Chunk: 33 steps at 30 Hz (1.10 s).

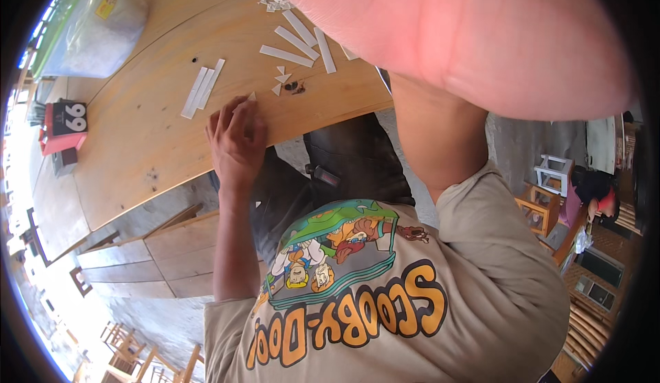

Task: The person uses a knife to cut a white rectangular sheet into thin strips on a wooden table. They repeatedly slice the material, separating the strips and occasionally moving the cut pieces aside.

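My left hand (237,138) rests at the table's near edge with its fingers curled. A small white triangular piece (251,96) shows at its fingertips; whether they grip it is unclear. Several more triangles (282,78) lie to the right, and three white strips (198,91) lie beyond the hand. My right hand (464,37) is raised very close to the camera, blurred, its fingers out of frame. Behind its edge, several white strips (296,42) are spread on the wooden table (170,140), with a heap of small white pieces (273,0) farther back.
A clear plastic container (98,32) with a green rim stands at the far left of the table. A red and black box (64,125) sits below it. Wooden benches (154,264) are at the left, and another person (593,197) and stools (539,207) at the right.
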Each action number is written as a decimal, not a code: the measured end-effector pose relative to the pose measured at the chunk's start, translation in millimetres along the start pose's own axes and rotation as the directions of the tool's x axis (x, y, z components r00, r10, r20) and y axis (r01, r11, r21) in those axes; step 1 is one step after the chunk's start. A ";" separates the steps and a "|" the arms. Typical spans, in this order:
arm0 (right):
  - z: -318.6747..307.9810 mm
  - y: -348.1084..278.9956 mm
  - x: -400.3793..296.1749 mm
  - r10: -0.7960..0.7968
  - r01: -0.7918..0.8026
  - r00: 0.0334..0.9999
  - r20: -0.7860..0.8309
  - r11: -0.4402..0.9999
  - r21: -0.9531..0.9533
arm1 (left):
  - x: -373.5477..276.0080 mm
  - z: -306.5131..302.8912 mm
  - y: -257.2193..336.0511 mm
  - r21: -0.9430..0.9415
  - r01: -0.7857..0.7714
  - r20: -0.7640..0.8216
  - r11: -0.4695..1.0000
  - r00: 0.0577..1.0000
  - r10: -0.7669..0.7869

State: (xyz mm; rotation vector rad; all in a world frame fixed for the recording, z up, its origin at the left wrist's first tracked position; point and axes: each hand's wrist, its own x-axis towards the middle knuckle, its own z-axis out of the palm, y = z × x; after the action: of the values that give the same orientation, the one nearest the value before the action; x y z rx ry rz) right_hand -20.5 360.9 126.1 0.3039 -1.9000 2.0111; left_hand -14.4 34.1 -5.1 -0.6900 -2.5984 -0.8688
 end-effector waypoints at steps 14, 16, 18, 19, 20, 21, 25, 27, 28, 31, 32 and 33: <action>-21.9 -30.8 40.4 -0.101 0.104 0.993 -0.059 0.993 0.052 | -1.6 -1.0 -4.6 0.024 -0.029 -0.013 0.999 0.999 0.030; -27.4 -44.6 48.4 -0.103 0.104 0.992 -0.066 0.994 0.020 | 0.4 1.4 -2.7 0.018 -0.031 -0.020 0.999 0.999 0.032; -35.5 -59.1 57.2 -0.110 0.109 0.992 -0.061 0.994 -0.011 | -1.9 3.5 -4.6 0.020 -0.021 -0.022 1.000 1.000 0.022; -39.3 -62.8 59.6 -0.116 0.115 0.991 -0.061 0.993 -0.015 | -1.4 3.8 -6.1 0.017 -0.022 -0.017 1.000 1.000 0.022; -43.2 -66.6 63.1 -0.120 0.119 0.991 -0.064 0.993 -0.025 | -0.6 4.0 -7.4 0.014 -0.023 -0.012 1.000 1.000 0.023; -48.2 -72.1 65.8 -0.126 0.123 0.990 -0.066 0.992 -0.038 | 0.5 6.1 -7.0 0.006 -0.023 -0.010 1.000 1.000 0.023; -56.6 -75.8 74.6 -0.131 0.127 0.989 -0.067 0.991 -0.051 | -3.5 4.9 -7.3 0.028 -0.018 -0.006 0.999 1.000 0.018; -56.4 -73.5 77.1 -0.125 0.122 0.990 -0.070 0.991 -0.047 | -4.1 3.5 -6.3 0.046 -0.017 -0.016 0.999 1.000 0.018; -57.1 -74.5 79.5 -0.125 0.122 0.990 -0.072 0.991 -0.048 | -3.7 3.3 -5.9 0.037 -0.018 -0.015 0.999 1.000 0.019; -59.4 -76.9 79.6 -0.113 0.110 0.991 -0.074 0.993 -0.048 | -3.7 2.2 -3.7 0.019 -0.023 -0.010 1.000 1.000 0.023; -60.6 -77.9 82.8 -0.117 0.113 0.990 -0.075 0.992 -0.050 | -0.8 3.0 -3.6 0.018 -0.029 -0.010 0.999 1.000 0.029; -60.7 -77.5 82.8 -0.121 0.117 0.990 -0.071 0.992 -0.046 | 0.4 2.2 -3.8 0.019 -0.036 -0.008 0.999 0.999 0.036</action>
State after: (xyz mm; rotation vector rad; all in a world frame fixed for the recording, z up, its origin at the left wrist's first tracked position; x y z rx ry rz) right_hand -60.0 432.9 225.2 0.3195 -1.8319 1.8768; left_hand -17.0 32.9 -8.3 -0.7243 -2.5749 -0.8341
